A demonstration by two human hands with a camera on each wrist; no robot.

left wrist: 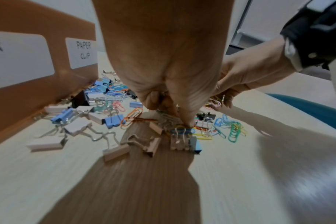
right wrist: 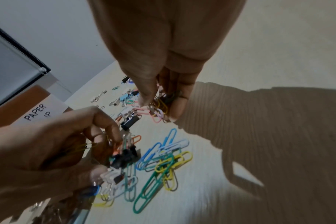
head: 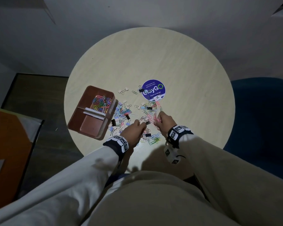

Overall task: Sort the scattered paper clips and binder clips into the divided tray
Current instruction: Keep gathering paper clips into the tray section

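A brown divided tray point(head: 90, 126) sits at the table's left; its far compartment holds coloured paper clips point(head: 101, 103), and its wall point(left wrist: 58, 75) bears a "PAPER CLIP" label. Paper clips and binder clips point(head: 122, 111) lie scattered between the tray and my hands. My left hand point(head: 143, 123) pinches a tangle of paper clips with black binder clips point(right wrist: 125, 154) hanging from it, just above the table. To its right, my right hand point(head: 157, 121) grips a bunch of pink and yellow paper clips point(right wrist: 159, 106) between thumb and fingers, low over the pile.
A round blue "ClayGO" sticker point(head: 153, 89) lies on the round table point(head: 186, 70) beyond the pile. Loose green, blue and yellow paper clips point(right wrist: 163, 163) lie near the front edge. A blue chair point(head: 260, 119) stands to the right, an orange one point(head: 8, 144) to the left.
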